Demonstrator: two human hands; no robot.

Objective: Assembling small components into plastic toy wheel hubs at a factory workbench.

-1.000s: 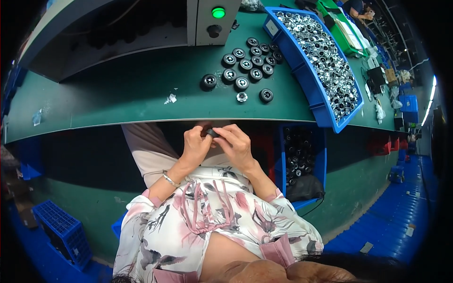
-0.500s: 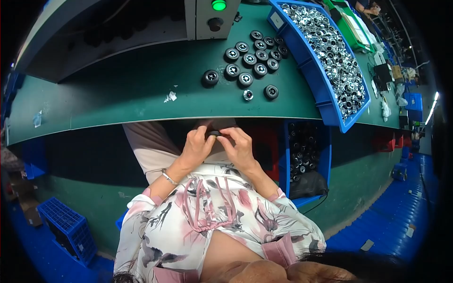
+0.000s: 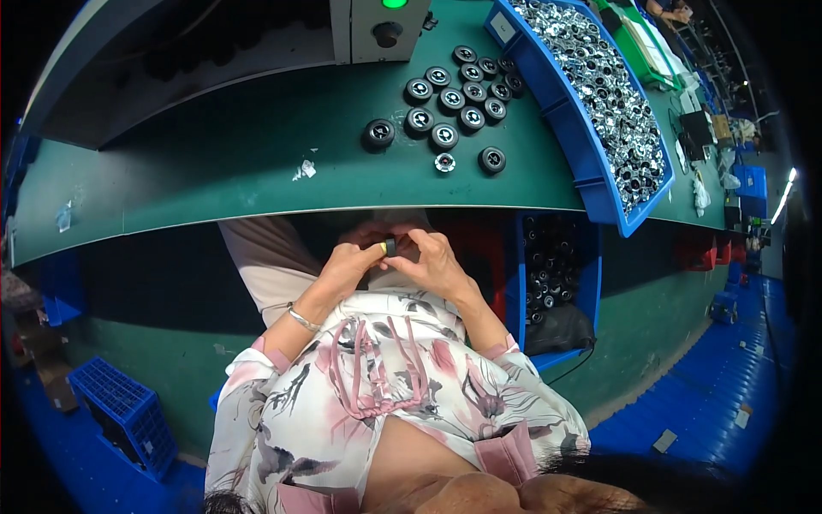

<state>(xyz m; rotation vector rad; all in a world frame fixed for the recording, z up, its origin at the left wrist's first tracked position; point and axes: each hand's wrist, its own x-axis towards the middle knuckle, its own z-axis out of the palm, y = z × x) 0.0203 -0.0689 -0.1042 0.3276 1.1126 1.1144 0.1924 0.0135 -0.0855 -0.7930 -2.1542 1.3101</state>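
Above my lap, just below the bench's front edge, both hands meet at a small black wheel. My left hand is closed, with its thumb against the wheel's left side and a bit of yellow at the thumb tip. My right hand pinches the wheel from the right with thumb and forefinger. The other fingers are partly hidden in shadow. On the green bench, beyond my hands, lie several black wheels with silver hubs. One loose silver hub sits near the edge beside a single wheel.
A blue bin full of shiny silver hubs stands on the bench at right. Under the bench edge, another blue crate holds black wheels. A grey machine with a green light and black knob stands at the back. White scraps lie on the bench.
The wheel has been turned and now stands more on edge between my fingers. My left hand has shifted slightly lower. The view has moved a little.
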